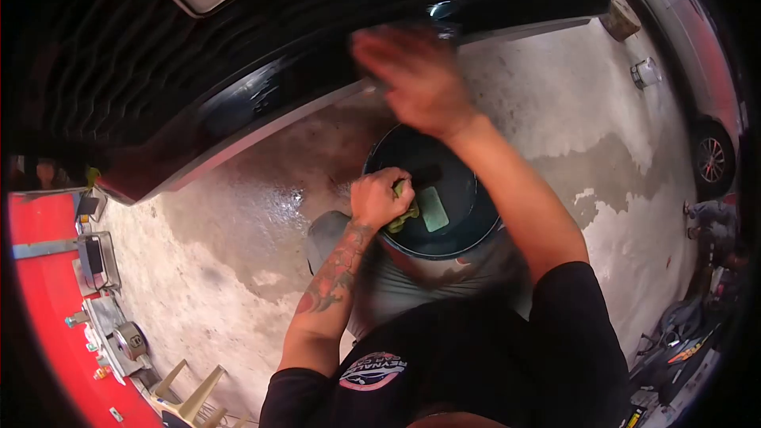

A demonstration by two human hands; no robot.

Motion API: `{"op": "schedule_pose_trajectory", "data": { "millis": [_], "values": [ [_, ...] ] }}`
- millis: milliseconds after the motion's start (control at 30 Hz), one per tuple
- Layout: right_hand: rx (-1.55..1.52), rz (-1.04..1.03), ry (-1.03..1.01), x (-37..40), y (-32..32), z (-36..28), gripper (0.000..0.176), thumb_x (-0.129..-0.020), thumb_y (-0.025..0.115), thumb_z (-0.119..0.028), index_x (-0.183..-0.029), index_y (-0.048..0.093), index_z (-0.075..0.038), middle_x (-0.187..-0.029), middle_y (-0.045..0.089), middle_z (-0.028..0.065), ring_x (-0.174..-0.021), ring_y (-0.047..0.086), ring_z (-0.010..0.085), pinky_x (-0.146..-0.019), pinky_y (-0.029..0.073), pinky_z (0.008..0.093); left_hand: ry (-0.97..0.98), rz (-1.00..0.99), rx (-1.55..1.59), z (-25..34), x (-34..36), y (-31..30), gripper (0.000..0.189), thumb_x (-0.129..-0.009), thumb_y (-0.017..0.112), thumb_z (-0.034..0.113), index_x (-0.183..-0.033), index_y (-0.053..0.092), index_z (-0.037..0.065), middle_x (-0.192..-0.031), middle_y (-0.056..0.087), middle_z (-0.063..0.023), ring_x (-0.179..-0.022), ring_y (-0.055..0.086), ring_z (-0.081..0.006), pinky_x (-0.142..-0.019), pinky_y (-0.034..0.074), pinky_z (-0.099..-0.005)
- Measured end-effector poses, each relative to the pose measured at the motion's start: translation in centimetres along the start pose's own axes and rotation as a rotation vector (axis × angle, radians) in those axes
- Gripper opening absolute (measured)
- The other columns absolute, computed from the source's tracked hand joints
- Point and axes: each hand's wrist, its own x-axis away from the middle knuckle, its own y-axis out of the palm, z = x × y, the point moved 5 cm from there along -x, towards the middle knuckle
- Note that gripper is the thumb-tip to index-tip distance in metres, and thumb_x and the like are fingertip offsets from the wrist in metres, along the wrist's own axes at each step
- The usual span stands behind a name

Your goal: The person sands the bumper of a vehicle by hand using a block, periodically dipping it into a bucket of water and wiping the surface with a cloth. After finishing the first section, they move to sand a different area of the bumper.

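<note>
My left hand (379, 200) is closed round a yellow-green cloth (399, 221) at the left side of a dark round bucket (456, 244). Inside the bucket, a pale rectangular patch (434, 209) shows just right of the cloth. Beyond the bucket's far rim, my right hand (420, 79) is raised close to the glossy black car bumper (317, 71). Motion smears its fingers, and whether they touch the bumper cannot be made out.
The concrete floor (222, 246) has wet patches. A metal can (646, 73) and another car's wheel (713, 156) are at the right. A beige stool (194, 400) and a small table (111, 333) stand at the lower left.
</note>
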Motion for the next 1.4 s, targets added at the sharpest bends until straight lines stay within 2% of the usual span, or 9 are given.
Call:
{"op": "schedule_pose_trajectory", "data": {
  "millis": [100, 233, 500, 633, 767, 900, 1000, 1133, 1400],
  "values": [
    [0.004, 0.047, -0.025, 0.0, 0.5, -0.8, 0.044, -0.081, 0.067, -0.016, -0.124, 0.073, -0.014, -0.142, 0.064, 0.0011, -0.133, 0.057, 0.0213, -0.115, 0.039, 0.0481, -0.025, 0.001, 0.027, 0.1, -0.1, 0.0, 0.016, -0.082, 0.073, 0.028, -0.089, 0.079, 0.014, -0.079, 0.075, -0.0073, -0.062, 0.071, -0.0282, -0.064, 0.058, -0.0403],
    [-0.09, 0.071, -0.072, -3.7, 5.1, -8.8, 0.046, -0.078, 0.068, -0.013, -0.124, 0.072, -0.013, -0.14, 0.065, 0.0011, -0.132, 0.058, 0.0212, -0.116, 0.04, 0.0461, -0.03, -0.222, -0.228, -2.4, 0.8, 1.7, 0.036, -0.086, 0.075, 0.035, -0.111, 0.075, 0.01, -0.099, 0.075, -0.0136, -0.095, 0.072, -0.0362, -0.082, 0.057, -0.0498],
    [0.025, 0.059, 0.072, -0.3, -0.4, 0.8, 0.059, -0.071, 0.069, 0.002, -0.129, 0.07, -0.012, -0.139, 0.065, 0.0022, -0.128, 0.061, 0.0269, -0.111, 0.044, 0.0444, 0.006, -0.016, 0.02, -0.1, -0.1, 0.1, 0.017, -0.082, 0.071, 0.025, -0.091, 0.079, 0.013, -0.083, 0.075, -0.0094, -0.069, 0.072, -0.0301, -0.068, 0.058, -0.0402],
    [0.011, 0.068, 0.049, -0.1, -0.4, 0.0, 0.045, -0.08, 0.07, -0.012, -0.124, 0.073, -0.016, -0.136, 0.066, 0.0007, -0.128, 0.058, 0.0252, -0.113, 0.041, 0.0493, -0.048, -0.039, 0.026, 0.1, -0.2, 0.0, 0.018, -0.082, 0.072, 0.027, -0.09, 0.079, 0.012, -0.081, 0.075, -0.0087, -0.067, 0.071, -0.0324, -0.067, 0.058, -0.0426],
    [-0.008, 0.072, -0.106, -3.0, 5.5, -8.6, 0.035, -0.092, 0.059, -0.021, -0.124, 0.072, -0.014, -0.139, 0.065, 0.0015, -0.135, 0.055, 0.023, -0.119, 0.036, 0.0499, 0.038, -0.142, -0.243, -1.7, 0.8, 1.1, 0.032, -0.083, 0.079, 0.034, -0.105, 0.075, 0.012, -0.108, 0.075, -0.0106, -0.097, 0.072, -0.0258, -0.084, 0.057, -0.0419],
    [-0.096, 0.078, -0.119, -3.4, 5.7, -9.0, 0.039, -0.091, 0.06, -0.018, -0.128, 0.07, -0.014, -0.143, 0.064, 0.0005, -0.136, 0.055, 0.0195, -0.119, 0.036, 0.0467, -0.183, -0.029, 0.176, -4.4, 1.1, 3.6, 0.024, -0.084, 0.073, 0.03, -0.101, 0.078, 0.013, -0.094, 0.077, -0.0105, -0.086, 0.073, -0.0301, -0.079, 0.058, -0.043],
    [-0.002, -0.002, -0.034, -0.9, 1.3, -2.2, 0.042, -0.089, 0.061, -0.013, -0.13, 0.069, -0.017, -0.144, 0.063, 0.0014, -0.134, 0.057, 0.0219, -0.116, 0.039, 0.0467, -0.026, -0.038, 0.022, -0.3, 0.0, 0.3, 0.014, -0.083, 0.07, 0.024, -0.09, 0.078, 0.014, -0.078, 0.074, -0.0083, -0.061, 0.07, -0.0283, -0.063, 0.057, -0.0393],
    [0.166, 0.073, 0.12, 2.0, -1.6, 2.7, 0.047, -0.088, 0.062, -0.011, -0.134, 0.068, -0.016, -0.15, 0.059, 0.0025, -0.136, 0.055, 0.0251, -0.118, 0.037, 0.0489, -0.046, -0.026, 0.017, -0.1, 0.0, 0.2, 0.016, -0.083, 0.072, 0.026, -0.091, 0.079, 0.014, -0.081, 0.075, -0.0088, -0.064, 0.071, -0.0292, -0.066, 0.058, -0.0404],
    [-0.067, -0.017, -0.044, -3.1, 7.1, -11.1, 0.049, -0.092, 0.055, -0.019, -0.141, 0.063, -0.019, -0.156, 0.054, -0.0014, -0.147, 0.046, 0.0167, -0.125, 0.025, 0.0463, 0.078, -0.221, -0.141, -5.9, 1.8, 4.6, 0.032, -0.082, 0.078, 0.037, -0.096, 0.074, 0.009, -0.096, 0.076, -0.0168, -0.086, 0.073, -0.0335, -0.076, 0.057, -0.0467]
  ]
}}
